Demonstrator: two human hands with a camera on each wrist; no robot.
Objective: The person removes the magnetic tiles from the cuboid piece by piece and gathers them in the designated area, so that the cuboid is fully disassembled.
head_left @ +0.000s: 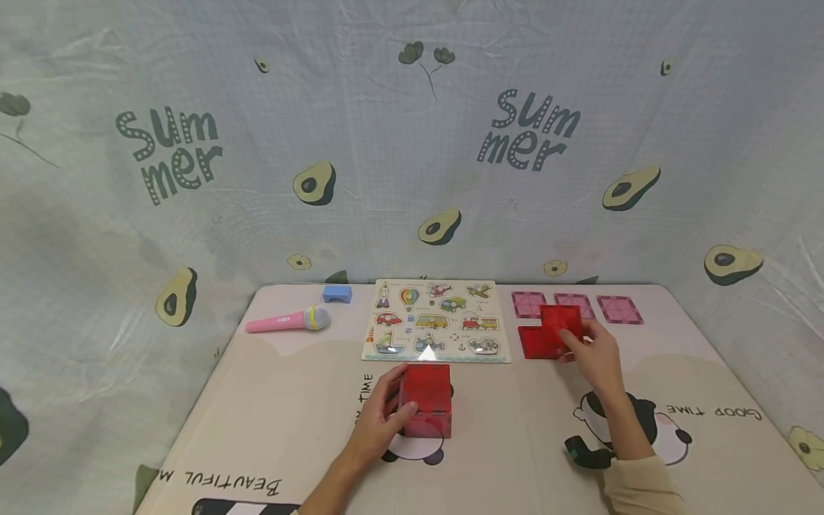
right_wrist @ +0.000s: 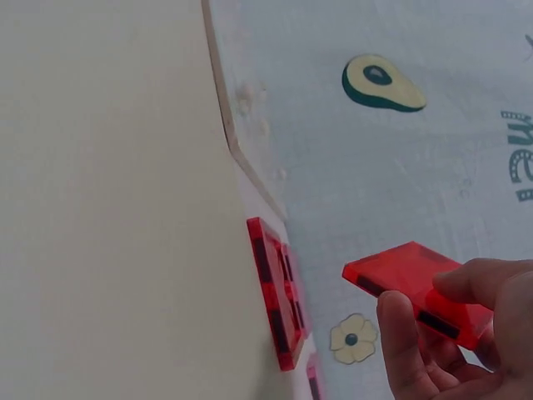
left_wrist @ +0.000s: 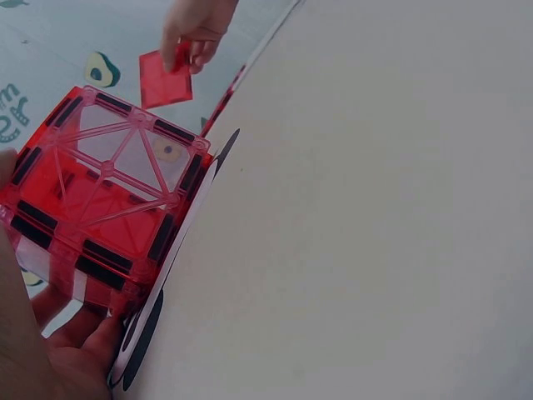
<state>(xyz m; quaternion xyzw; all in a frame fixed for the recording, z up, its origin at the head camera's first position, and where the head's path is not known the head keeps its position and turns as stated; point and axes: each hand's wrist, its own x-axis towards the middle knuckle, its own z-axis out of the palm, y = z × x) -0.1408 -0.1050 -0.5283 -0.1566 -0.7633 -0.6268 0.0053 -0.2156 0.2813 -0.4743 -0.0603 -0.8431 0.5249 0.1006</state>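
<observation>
A see-through red box built of square magnetic tiles (head_left: 428,400) stands on the table in front of me. My left hand (head_left: 380,415) grips its left side, with the thumb at the front and the other fingers behind. In the left wrist view the tile box (left_wrist: 108,179) shows lattice ribs and dark magnets along its edges. My right hand (head_left: 595,354) pinches a single red magnetic tile (head_left: 558,322) between thumb and fingers, raised above the table. Below it another red tile (head_left: 533,345) lies flat; in the right wrist view this lying tile (right_wrist: 275,292) appears edge-on.
Pink tiles (head_left: 619,310) lie in a row at the back right. A wooden vehicle puzzle board (head_left: 438,322) sits at the back centre. To its left are a pink toy microphone (head_left: 286,320) and a blue block (head_left: 337,293). A patterned curtain (head_left: 386,143) hangs behind the table.
</observation>
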